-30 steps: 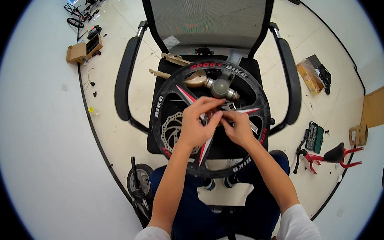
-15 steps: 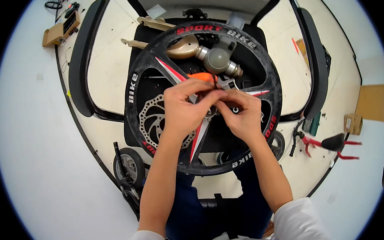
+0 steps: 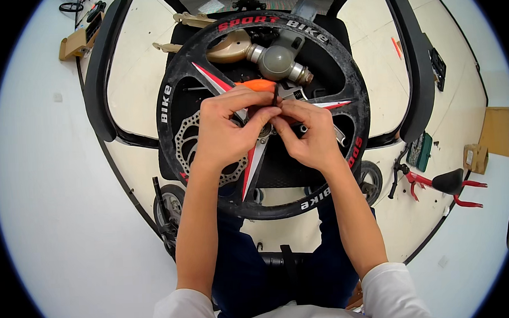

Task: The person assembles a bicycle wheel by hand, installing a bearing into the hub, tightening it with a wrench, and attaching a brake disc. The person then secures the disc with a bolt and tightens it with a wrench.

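My left hand (image 3: 230, 126) and my right hand (image 3: 310, 131) meet above the hub of a black bicycle wheel (image 3: 355, 89) with red-and-silver spokes. Between their pinched fingertips is a thin black piece (image 3: 275, 94), perhaps a ring or strip; its exact kind is hidden by the fingers. Just beyond the fingertips lie an orange handle (image 3: 258, 85) and a silver adjustable wrench (image 3: 292, 93). To the left, a perforated brake disc (image 3: 181, 145) shows through the wheel, partly covered by my left hand and forearm.
The wheel lies on a black office chair whose armrests (image 3: 96, 80) (image 3: 412, 67) flank it. A grey rounded metal assembly (image 3: 277, 62) and a gold part (image 3: 228, 48) sit at the far side. On the floor are a red frame with a black saddle (image 3: 448, 182), a green case (image 3: 420, 152) and cardboard boxes (image 3: 74, 44).
The wheel, chair and floor things have shifted slightly in the view. Both hands stay together over the hub, still pinching the black piece, with only small finger movements.
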Available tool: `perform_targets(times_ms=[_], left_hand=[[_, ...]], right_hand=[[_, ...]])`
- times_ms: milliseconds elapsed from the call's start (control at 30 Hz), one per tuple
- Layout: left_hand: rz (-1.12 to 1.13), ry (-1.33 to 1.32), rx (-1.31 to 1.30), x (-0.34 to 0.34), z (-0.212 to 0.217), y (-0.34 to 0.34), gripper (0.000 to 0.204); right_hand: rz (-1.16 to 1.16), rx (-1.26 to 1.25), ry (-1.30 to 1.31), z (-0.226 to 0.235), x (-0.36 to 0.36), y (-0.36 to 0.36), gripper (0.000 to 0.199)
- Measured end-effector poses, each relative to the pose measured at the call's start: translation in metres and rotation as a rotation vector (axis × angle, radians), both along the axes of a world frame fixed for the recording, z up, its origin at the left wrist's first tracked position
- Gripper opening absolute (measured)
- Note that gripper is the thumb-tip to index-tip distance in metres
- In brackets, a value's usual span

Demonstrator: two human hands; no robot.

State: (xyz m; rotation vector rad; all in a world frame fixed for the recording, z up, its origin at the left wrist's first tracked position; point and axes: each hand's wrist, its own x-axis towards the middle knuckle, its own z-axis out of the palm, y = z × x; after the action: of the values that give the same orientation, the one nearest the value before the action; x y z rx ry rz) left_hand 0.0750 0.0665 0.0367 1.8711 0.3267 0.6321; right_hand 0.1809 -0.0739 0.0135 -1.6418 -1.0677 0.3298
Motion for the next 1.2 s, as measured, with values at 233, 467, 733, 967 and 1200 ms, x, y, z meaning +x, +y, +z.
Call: perform_targets(times_ms=[233, 467, 733, 967, 1200], left_hand=[[-0.005, -0.051, -0.196, 0.009, -0.020, 0.000, 0.020], [-0.167, -0.187, -0.243, 0.006, -0.027, 0.006, 0.022], [-0.048, -0.143, -0.056, 0.005, -0.024, 0.002, 0.020], [0.020, -0.117, -0.139, 0.007, -0.018, -0.001, 0.015], [-0.032, -0.115, -0.074, 0.006, -0.015, 0.008, 0.019]], right_hand=[[-0.077, -0.010, 0.058, -0.004, -0.003, -0.002, 0.016], [0.002, -0.083, -0.007, -0.002, 0.002, -0.002, 0.015], [-0.014, -0.059, 0.121, -0.012, 0.007, -0.001, 0.016], [-0.124, -0.100, 0.006, -0.003, -0.001, 0.006, 0.019], [-0.035, -0.123, 0.049, 0.004, 0.001, 0.003, 0.016]])
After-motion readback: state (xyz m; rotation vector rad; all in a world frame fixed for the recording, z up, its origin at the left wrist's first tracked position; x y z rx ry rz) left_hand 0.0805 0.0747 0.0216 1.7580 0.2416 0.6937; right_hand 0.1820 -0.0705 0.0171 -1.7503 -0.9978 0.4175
